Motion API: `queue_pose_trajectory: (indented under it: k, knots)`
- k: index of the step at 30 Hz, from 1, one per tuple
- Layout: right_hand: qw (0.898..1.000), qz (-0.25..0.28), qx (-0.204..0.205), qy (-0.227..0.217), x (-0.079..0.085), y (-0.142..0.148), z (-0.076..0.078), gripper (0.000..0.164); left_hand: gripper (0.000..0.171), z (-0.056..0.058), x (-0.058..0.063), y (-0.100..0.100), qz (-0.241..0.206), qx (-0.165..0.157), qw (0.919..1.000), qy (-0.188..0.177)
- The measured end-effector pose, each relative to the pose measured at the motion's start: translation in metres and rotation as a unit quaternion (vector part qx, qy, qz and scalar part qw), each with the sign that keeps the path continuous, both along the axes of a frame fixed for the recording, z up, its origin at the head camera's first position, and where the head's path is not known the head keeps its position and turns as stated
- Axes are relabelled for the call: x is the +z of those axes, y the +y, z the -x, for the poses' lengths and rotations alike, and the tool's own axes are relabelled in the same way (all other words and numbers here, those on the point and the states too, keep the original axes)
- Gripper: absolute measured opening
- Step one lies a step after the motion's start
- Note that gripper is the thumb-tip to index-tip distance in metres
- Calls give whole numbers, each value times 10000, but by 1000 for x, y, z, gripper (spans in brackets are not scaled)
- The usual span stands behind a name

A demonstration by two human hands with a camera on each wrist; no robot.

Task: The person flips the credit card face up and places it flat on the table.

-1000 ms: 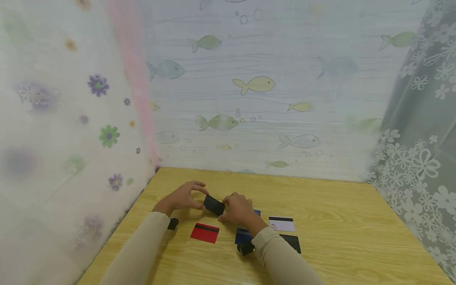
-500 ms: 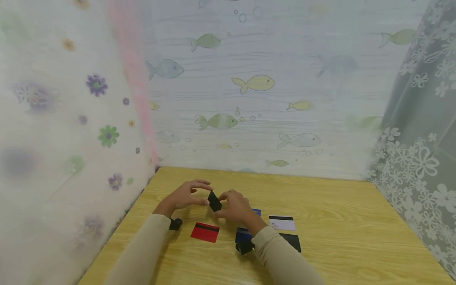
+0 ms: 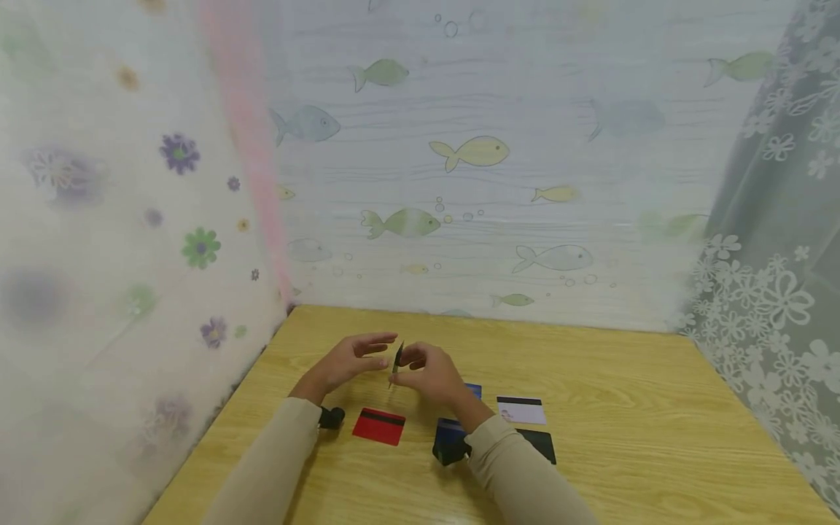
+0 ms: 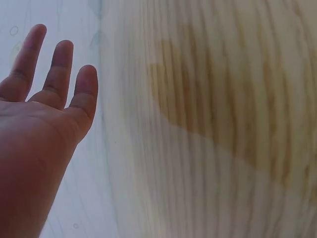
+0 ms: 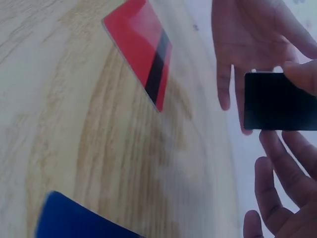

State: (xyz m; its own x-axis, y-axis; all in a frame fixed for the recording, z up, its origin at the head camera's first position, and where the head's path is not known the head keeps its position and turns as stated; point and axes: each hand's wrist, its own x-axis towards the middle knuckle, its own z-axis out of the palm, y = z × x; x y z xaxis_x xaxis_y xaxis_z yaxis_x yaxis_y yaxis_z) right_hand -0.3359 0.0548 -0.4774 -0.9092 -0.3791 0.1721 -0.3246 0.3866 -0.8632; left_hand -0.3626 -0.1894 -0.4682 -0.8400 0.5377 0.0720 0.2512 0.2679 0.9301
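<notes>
While the right hand (image 3: pixel 432 373) pinches the black card (image 3: pixel 397 354), the left hand (image 3: pixel 348 362) stands wide beside it.
Clock centred on the held card, head view: card nearly edge-on to camera; right hand at 3, thumb and fingers on opposite edges (right wrist view); left hand at 9, fingers spread, a slim gap seeming to show. Red card (image 3: pixel 378 427) flat on the surface (image 3: pixel 630 394) between 6 and 7, the nearer blue card (image 3: pixel 448 434) between 4 and 5. Judgement: thin and likely slick, so best turned with light edge pressure, no bowing; left thumb close enough to steady a free edge; forearms high enough to spare the red card a nudge.
</notes>
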Motion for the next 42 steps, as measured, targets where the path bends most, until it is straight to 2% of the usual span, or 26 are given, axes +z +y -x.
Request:
queue_pose_trajectory:
  k: [6,12,15,21,29,36,42]
  knots:
    - [9998,176,11,-13,8,3,-3,47,62,0,0,-4,89,-30,10000,-31]
    - [9993,359,40,-16,11,2,-3,33,66,1,-2,-5,358,-15,9992,-176]
    - [9990,447,-16,-18,10,1,-2,30,59,2,-3,-5,403,-50,9991,-132]
    - [9982,570,-104,-136,6,-1,-2,38,44,3,-4,-5,375,-48,9993,21]
    - [9986,515,-96,-30,5,0,-4,43,42,2,-5,-7,351,-7,9994,8]
    - [9982,550,-156,-201,2,1,-3,48,43,3,-5,-11,530,144,9983,192]
    - [9986,411,-284,-167,-3,2,-1,42,44,4,-6,-14,634,165,9974,296]
